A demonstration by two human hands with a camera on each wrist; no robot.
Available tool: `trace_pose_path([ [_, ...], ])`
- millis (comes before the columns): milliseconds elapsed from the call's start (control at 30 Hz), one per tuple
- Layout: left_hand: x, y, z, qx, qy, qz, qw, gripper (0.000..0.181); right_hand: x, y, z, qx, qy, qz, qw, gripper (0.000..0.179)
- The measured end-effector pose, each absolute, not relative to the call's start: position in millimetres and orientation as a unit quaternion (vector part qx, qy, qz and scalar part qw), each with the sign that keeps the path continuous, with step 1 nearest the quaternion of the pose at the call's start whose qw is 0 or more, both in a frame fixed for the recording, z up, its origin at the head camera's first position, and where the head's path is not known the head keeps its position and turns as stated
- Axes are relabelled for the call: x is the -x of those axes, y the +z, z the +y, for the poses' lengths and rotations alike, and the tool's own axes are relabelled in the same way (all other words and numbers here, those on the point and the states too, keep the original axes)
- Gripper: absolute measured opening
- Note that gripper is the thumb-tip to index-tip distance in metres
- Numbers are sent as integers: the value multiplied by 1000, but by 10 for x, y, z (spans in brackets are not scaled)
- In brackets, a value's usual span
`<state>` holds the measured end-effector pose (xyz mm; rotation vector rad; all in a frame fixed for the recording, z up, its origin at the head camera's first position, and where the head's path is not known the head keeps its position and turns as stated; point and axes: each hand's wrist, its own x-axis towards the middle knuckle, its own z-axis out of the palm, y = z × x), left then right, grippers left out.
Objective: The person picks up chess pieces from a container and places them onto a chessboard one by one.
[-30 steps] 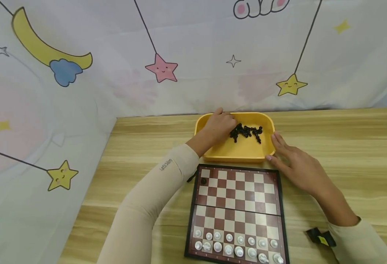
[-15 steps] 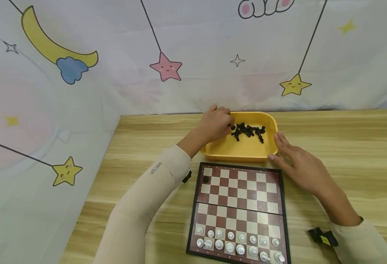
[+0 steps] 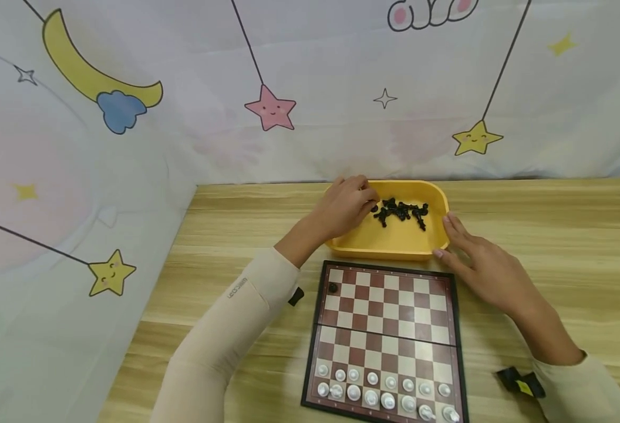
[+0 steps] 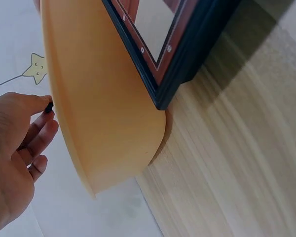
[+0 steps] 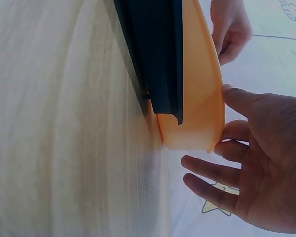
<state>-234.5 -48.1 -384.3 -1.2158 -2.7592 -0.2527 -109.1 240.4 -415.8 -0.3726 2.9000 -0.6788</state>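
My left hand [image 3: 344, 205] reaches over the left part of the yellow tray [image 3: 384, 254], pinching a small black chess piece [image 4: 49, 107] between thumb and fingertips. Right by these fingers, several more black chess pieces [image 3: 402, 211] lie in a loose heap in the tray. My right hand [image 3: 481, 267] rests against the tray's right front corner, thumb at the front and fingers along the side. In the right wrist view its outer fingers stretch out past the tray wall. Below the tray lies a chessboard [image 3: 365, 308] with one black piece [image 3: 333, 288] near its upper left corner.
White chess pieces [image 3: 388, 401] stand in two rows along the board's near side. A black strap-like item [image 3: 521, 383] lies by the right sleeve; a small black object [image 3: 296, 296] is beside the left sleeve. Behind the table [image 3: 236, 217] hangs a printed cloth [image 3: 331, 135].
My left hand has drawn back slightly from the heap, and a black piece now shows at its fingertips. The right hand stays at the tray corner. The head view has shifted slightly.
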Motion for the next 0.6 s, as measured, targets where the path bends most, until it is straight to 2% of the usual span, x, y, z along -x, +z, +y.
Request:
trace_pose_path([
  [433,2182,-3817,-709,378,-153,-909,88,14,1087,-4169,2406,124,-226,964,70,77],
  [600,2093,-3813,-779,381,-175,-900,121,13,1089,-4168,2400,121,-227,964,73,77],
])
